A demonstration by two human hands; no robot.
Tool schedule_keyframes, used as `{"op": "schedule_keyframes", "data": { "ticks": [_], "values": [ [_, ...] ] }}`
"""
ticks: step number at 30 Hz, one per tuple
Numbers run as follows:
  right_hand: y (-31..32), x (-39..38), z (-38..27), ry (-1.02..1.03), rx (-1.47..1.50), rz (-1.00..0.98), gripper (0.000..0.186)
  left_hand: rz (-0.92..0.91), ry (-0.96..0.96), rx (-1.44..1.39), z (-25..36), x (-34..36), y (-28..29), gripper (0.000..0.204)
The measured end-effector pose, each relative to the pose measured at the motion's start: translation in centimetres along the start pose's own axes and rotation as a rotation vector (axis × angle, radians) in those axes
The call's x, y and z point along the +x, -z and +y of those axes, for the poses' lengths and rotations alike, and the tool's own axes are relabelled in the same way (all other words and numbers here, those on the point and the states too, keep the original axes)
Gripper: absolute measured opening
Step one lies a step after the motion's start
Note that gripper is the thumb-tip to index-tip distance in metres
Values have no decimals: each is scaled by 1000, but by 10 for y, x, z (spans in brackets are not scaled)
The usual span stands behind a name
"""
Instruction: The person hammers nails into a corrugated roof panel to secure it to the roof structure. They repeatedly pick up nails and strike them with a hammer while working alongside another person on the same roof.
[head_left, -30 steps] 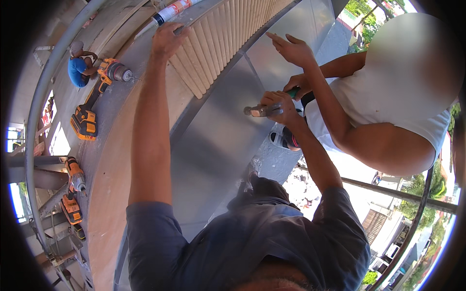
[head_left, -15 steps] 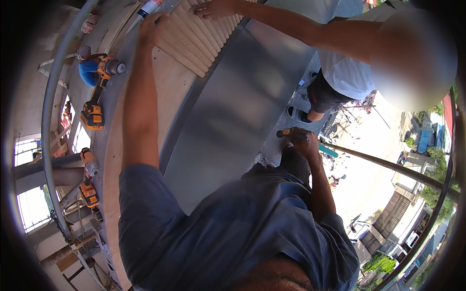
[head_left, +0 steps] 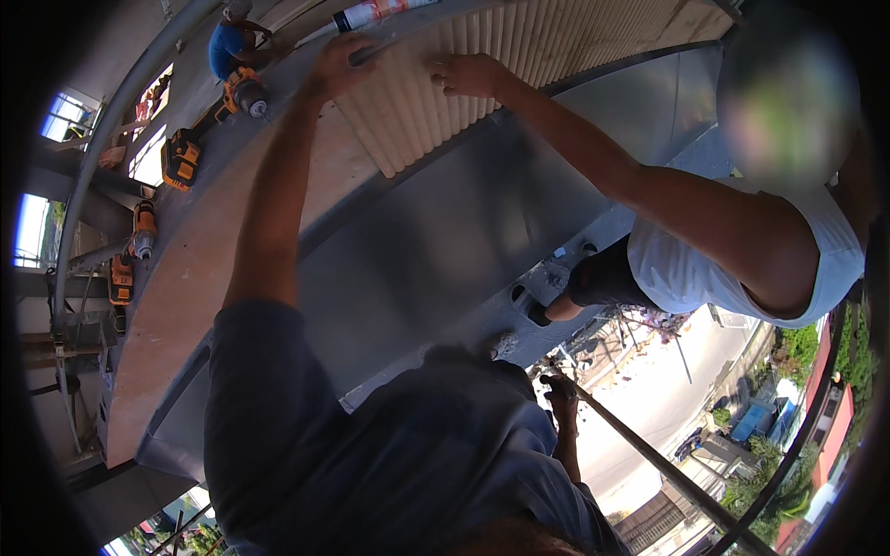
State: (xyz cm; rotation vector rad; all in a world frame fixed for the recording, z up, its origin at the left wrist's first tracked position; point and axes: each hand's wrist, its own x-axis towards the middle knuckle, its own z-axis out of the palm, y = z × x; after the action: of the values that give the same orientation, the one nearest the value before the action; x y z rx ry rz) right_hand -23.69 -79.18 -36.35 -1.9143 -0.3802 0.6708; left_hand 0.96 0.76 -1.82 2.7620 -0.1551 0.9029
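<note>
My left hand reaches far up to the top corner of a beige fluted panel. Its fingers are bent, with a gap between them, and touch the panel's end. Low on the right, my right hand is closed around a tool whose dark end pokes out; its kind is hard to make out. A co-worker's hand rests on the panel's ribs, to the right of my left hand. The panel lies along a curved board of bare plywood.
Two orange-and-black cordless drills, one upper and one lower, lie along the left edge. A sealant tube is at the top. A grey metal face curves below the board. Metal poles cross at right. Another person in blue crouches beyond.
The view has turned, showing more of the panel and board. My left hand has shifted slightly right and down in the picture, and my right hand appears lower. The co-worker's hand still touches the panel.
</note>
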Motion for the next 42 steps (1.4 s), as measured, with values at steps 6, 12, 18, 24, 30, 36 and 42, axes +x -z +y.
{"op": "schedule_keyframes", "data": {
  "ticks": [6,12,18,24,30,36,42],
  "values": [
    [26,-11,31,-450,-7,-47,39,-75,183,-9,2,-2,3,36],
    [51,2,36,-562,-6,-26,34,-12,206,-72,-4,-3,3,31],
    [66,2,41,-626,36,40,30,2,326,-117,-8,-6,3,29],
    [74,-4,45,-652,79,62,27,-13,292,-14,-16,-6,1,30],
    [76,-22,47,-596,94,99,24,-90,323,209,-28,-14,7,36],
    [97,6,35,-442,4,227,23,-70,381,207,-47,-19,2,42],
    [141,68,10,-535,105,140,27,-88,499,124,-9,-7,13,38]
  ]
}}
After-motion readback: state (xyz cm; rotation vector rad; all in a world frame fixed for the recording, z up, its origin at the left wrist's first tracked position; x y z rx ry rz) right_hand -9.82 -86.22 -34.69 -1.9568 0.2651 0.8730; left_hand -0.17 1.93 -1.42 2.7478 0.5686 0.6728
